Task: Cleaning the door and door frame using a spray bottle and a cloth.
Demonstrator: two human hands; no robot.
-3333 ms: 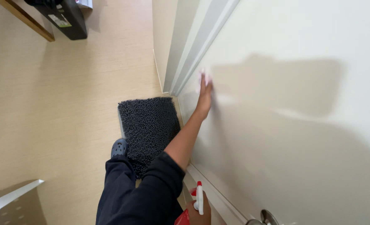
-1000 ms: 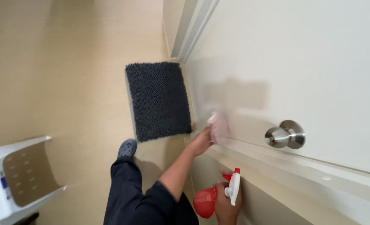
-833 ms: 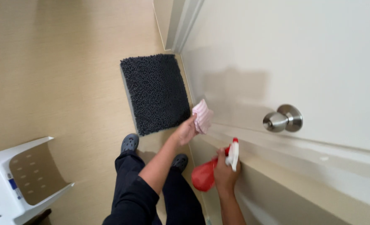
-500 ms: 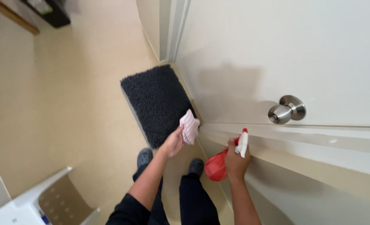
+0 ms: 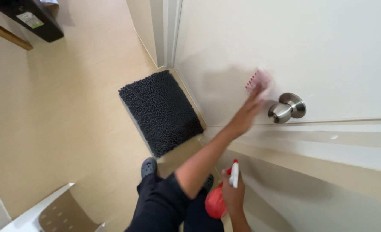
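Cream door (image 5: 328, 51) fills the right side, dark shaggy mat (image 5: 160, 112) on the floor beside it. Left hand (image 5: 247, 112) presses a pink cloth (image 5: 259, 80) against the door just by the silver knob (image 5: 287, 108); right hand (image 5: 232, 195) grips a red spray bottle (image 5: 218, 198) down low.

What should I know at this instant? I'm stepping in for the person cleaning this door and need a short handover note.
Left hand: raised, pressing a pink cloth to the white door just left of the metal knob; motion-blurred.
Right hand: low by the door, gripping a red spray bottle with a white nozzle.
Dark mat lies on the floor at the door's foot.
Done: can't tell which areas are wiped.
Left: probably the knob and the panel around it.
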